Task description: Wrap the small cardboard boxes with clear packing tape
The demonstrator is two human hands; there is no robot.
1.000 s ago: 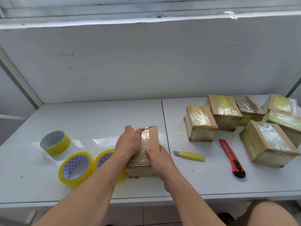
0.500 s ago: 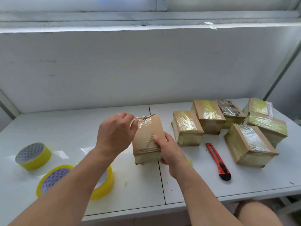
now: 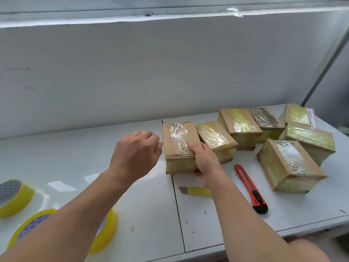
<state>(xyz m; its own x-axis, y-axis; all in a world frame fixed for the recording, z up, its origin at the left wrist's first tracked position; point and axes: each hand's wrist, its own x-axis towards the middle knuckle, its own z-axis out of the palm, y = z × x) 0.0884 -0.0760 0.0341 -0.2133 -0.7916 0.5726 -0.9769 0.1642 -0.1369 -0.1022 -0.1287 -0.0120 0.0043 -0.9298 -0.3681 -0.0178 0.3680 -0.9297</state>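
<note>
A small cardboard box (image 3: 178, 142) with clear tape down its top stands on the white table (image 3: 75, 152), right beside the other wrapped boxes (image 3: 217, 137). My right hand (image 3: 204, 160) grips its near right corner, thumb on top and fingers down the side. My left hand (image 3: 137, 153) hovers just left of the box with loosely curled fingers, holding nothing and not touching it. Three yellow-tinted tape rolls lie at the lower left: one (image 3: 13, 197) at the edge, two (image 3: 105, 231) partly hidden under my left forearm.
Several taped boxes (image 3: 289, 165) are grouped at the right rear of the table. A red utility knife (image 3: 251, 189) lies in front of them. A yellow-handled cutter (image 3: 196, 191) lies partly under my right wrist. A white wall stands behind.
The box has moved up and to the right, landing next to the wrapped boxes. My left hand has let go of it and pulled away to the left.
</note>
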